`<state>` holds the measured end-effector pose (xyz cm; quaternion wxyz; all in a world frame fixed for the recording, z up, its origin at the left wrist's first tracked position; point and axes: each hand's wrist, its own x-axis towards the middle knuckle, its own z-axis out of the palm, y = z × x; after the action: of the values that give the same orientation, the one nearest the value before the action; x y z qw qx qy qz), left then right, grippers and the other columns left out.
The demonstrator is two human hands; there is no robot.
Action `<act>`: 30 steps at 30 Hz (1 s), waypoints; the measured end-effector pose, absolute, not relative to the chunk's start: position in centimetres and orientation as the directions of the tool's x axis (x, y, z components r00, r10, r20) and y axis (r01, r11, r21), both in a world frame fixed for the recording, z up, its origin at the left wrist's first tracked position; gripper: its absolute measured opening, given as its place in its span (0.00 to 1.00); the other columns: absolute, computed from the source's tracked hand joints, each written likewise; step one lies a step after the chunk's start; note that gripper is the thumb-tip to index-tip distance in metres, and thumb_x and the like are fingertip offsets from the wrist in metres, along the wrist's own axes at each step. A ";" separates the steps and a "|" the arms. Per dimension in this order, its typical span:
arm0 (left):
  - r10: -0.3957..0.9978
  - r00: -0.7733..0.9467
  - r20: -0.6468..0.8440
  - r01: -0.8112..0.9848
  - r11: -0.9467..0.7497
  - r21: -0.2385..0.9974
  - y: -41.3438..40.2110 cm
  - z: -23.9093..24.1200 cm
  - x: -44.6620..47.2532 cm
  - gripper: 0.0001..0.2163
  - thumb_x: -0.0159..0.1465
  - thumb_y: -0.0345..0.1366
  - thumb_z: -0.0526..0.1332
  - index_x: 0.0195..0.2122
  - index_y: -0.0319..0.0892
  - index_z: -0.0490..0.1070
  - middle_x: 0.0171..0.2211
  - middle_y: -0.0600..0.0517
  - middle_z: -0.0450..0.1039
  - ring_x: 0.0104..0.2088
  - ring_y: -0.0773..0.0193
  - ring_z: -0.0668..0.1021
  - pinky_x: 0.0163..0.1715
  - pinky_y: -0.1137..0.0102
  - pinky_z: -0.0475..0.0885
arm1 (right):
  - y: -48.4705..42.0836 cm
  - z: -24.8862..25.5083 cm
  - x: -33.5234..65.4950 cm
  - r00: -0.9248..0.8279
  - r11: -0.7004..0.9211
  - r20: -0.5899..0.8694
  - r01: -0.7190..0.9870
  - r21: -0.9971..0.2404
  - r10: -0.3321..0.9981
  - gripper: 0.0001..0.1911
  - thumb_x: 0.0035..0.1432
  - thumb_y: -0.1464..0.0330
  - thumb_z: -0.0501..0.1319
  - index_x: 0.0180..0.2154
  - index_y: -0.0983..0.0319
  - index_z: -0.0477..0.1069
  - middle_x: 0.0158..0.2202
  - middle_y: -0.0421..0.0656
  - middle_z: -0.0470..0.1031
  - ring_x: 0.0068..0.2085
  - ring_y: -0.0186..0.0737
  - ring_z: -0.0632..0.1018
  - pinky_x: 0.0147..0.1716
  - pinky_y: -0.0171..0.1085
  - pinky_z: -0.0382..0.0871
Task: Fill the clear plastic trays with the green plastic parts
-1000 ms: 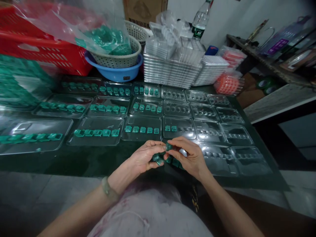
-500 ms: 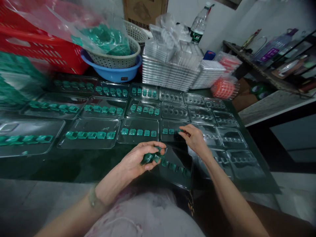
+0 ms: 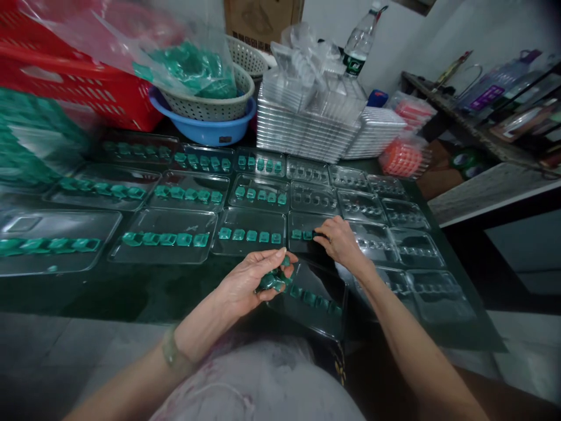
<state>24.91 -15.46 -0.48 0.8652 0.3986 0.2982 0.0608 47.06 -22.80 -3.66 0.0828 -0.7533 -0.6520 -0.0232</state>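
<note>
In the head view my left hand (image 3: 256, 278) is curled round several translucent green cube-shaped pieces (image 3: 274, 280), with its thumb and forefinger on one at the top. My right hand (image 3: 339, 241) reaches over a clear plastic tray (image 3: 302, 217), its fingers pinched at the row of slots. Two green pieces (image 3: 302, 234) sit in that row to the left of the fingertips. A dark green piece at the fingertips is mostly hidden. Below, a tilted clear tray (image 3: 319, 324) holds a row of green pieces (image 3: 316, 300), partly behind my left hand.
Clear trays with green pieces (image 3: 169, 239) cover the table's left side; trays with unfilled slots (image 3: 412, 248) lie on the right. Behind stand stacked clear trays (image 3: 302, 128), a blue basin (image 3: 205, 126), a red basket (image 3: 105, 96) and a bottle (image 3: 359, 44). A shelf (image 3: 464, 111) is at right.
The whole view has shifted slightly. My right hand stays at the same tray, its fingers more bent over the third slot. The left thumb has pushed a green piece up towards the fingertips.
</note>
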 end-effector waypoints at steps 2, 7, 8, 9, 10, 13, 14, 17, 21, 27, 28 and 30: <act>0.345 0.825 -0.447 0.098 0.692 0.715 -15.5 -0.6 24.9 0.14 0.54 0.44 0.57 0.36 0.40 0.71 0.27 0.52 0.65 0.19 0.76 0.63 0.13 0.80 0.52 | -23.0 -3.2 46.8 0.151 -0.145 0.142 0.988 -0.051 0.978 0.13 0.52 0.63 0.56 0.39 0.61 0.71 0.31 0.47 0.70 0.37 0.45 0.65 0.34 0.40 0.56; 0.416 0.788 -0.454 0.000 0.737 0.676 -15.6 -1.1 24.8 0.11 0.52 0.40 0.60 0.34 0.41 0.70 0.27 0.52 0.66 0.21 0.75 0.66 0.13 0.80 0.54 | -24.2 -1.2 44.6 0.250 -0.206 0.309 0.964 -0.168 0.917 0.28 0.51 0.60 0.57 0.53 0.62 0.57 0.37 0.48 0.68 0.40 0.47 0.65 0.37 0.43 0.56; 0.430 0.770 -0.472 -0.013 0.750 0.662 -15.6 -1.2 24.8 0.09 0.52 0.39 0.61 0.33 0.41 0.70 0.27 0.51 0.67 0.23 0.73 0.68 0.15 0.80 0.57 | -24.5 -0.8 43.7 0.260 -0.183 0.339 0.953 -0.243 0.904 0.25 0.52 0.61 0.56 0.52 0.61 0.58 0.37 0.47 0.68 0.40 0.46 0.65 0.38 0.43 0.57; 0.436 0.753 -0.492 -0.020 0.763 0.646 -15.7 -1.3 24.9 0.09 0.51 0.39 0.61 0.31 0.41 0.70 0.28 0.51 0.67 0.25 0.72 0.70 0.17 0.80 0.59 | -24.8 -0.3 42.6 0.258 -0.140 0.354 0.935 -0.326 0.899 0.22 0.52 0.62 0.56 0.50 0.60 0.60 0.37 0.46 0.69 0.40 0.45 0.66 0.39 0.43 0.57; 0.442 0.737 -0.511 -0.025 0.774 0.632 -15.8 -1.4 24.9 0.08 0.51 0.39 0.62 0.30 0.41 0.69 0.28 0.51 0.67 0.26 0.71 0.70 0.18 0.79 0.61 | -25.1 0.1 41.5 0.245 -0.084 0.355 0.907 -0.412 0.902 0.20 0.53 0.63 0.56 0.48 0.59 0.62 0.36 0.45 0.69 0.40 0.43 0.67 0.40 0.42 0.58; 0.472 0.688 -0.551 -0.027 0.775 0.631 -16.1 -1.4 25.2 0.09 0.49 0.39 0.63 0.30 0.42 0.69 0.29 0.52 0.68 0.28 0.70 0.71 0.21 0.77 0.64 | -25.7 0.9 38.8 0.194 0.060 0.332 0.779 -0.624 0.923 0.15 0.52 0.65 0.57 0.44 0.57 0.65 0.33 0.42 0.69 0.37 0.38 0.68 0.38 0.40 0.61; 0.484 0.682 -0.549 -0.023 0.764 0.644 -16.2 -1.4 25.3 0.10 0.48 0.39 0.64 0.30 0.42 0.69 0.29 0.53 0.68 0.27 0.70 0.71 0.21 0.77 0.64 | -25.8 1.1 38.3 0.189 0.083 0.319 0.732 -0.676 0.929 0.15 0.52 0.66 0.57 0.44 0.57 0.66 0.32 0.42 0.69 0.36 0.37 0.68 0.37 0.39 0.62; 0.472 0.712 -0.521 0.019 0.728 0.685 -16.6 -1.2 25.5 0.11 0.47 0.41 0.64 0.28 0.41 0.70 0.26 0.53 0.68 0.25 0.71 0.70 0.18 0.78 0.62 | -26.0 1.2 38.0 0.164 0.096 0.235 0.587 -0.804 0.958 0.13 0.52 0.66 0.57 0.42 0.58 0.67 0.31 0.41 0.69 0.34 0.35 0.69 0.35 0.37 0.63; 0.388 0.764 -0.516 0.121 0.699 0.705 -17.0 -0.7 25.5 0.13 0.49 0.45 0.62 0.26 0.39 0.71 0.21 0.52 0.67 0.22 0.71 0.69 0.18 0.78 0.61 | -26.3 0.9 38.8 0.140 0.049 0.109 0.372 -0.927 0.984 0.09 0.52 0.68 0.58 0.37 0.60 0.69 0.29 0.40 0.70 0.31 0.33 0.70 0.31 0.34 0.64; 0.353 0.768 -0.534 0.131 0.729 0.671 -17.4 -0.5 26.2 0.14 0.47 0.45 0.63 0.27 0.39 0.70 0.20 0.54 0.64 0.20 0.73 0.68 0.15 0.78 0.57 | -26.8 0.2 38.3 0.259 0.026 0.124 0.351 -0.936 0.958 0.08 0.47 0.69 0.61 0.33 0.60 0.70 0.27 0.38 0.68 0.29 0.32 0.68 0.30 0.34 0.63; 0.367 0.752 -0.548 0.121 0.740 0.661 -17.4 -0.5 26.3 0.14 0.46 0.45 0.64 0.27 0.40 0.69 0.21 0.55 0.64 0.20 0.73 0.68 0.15 0.78 0.56 | -26.9 0.1 38.1 0.286 0.028 0.146 0.381 -0.924 0.947 0.07 0.47 0.70 0.61 0.33 0.60 0.70 0.27 0.38 0.67 0.29 0.32 0.68 0.30 0.34 0.63; 0.383 0.727 -0.570 0.115 0.750 0.651 -17.5 -0.6 26.5 0.14 0.45 0.44 0.64 0.26 0.40 0.68 0.21 0.55 0.63 0.20 0.73 0.68 0.15 0.79 0.56 | -27.0 -0.1 37.8 0.324 0.031 0.185 0.426 -0.904 0.928 0.06 0.47 0.69 0.61 0.32 0.60 0.70 0.27 0.39 0.66 0.29 0.32 0.68 0.30 0.34 0.63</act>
<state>26.54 -17.47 -0.58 0.8629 0.3449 0.3611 0.0778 37.76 -26.99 -0.05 0.4926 -0.6477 -0.5224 0.2548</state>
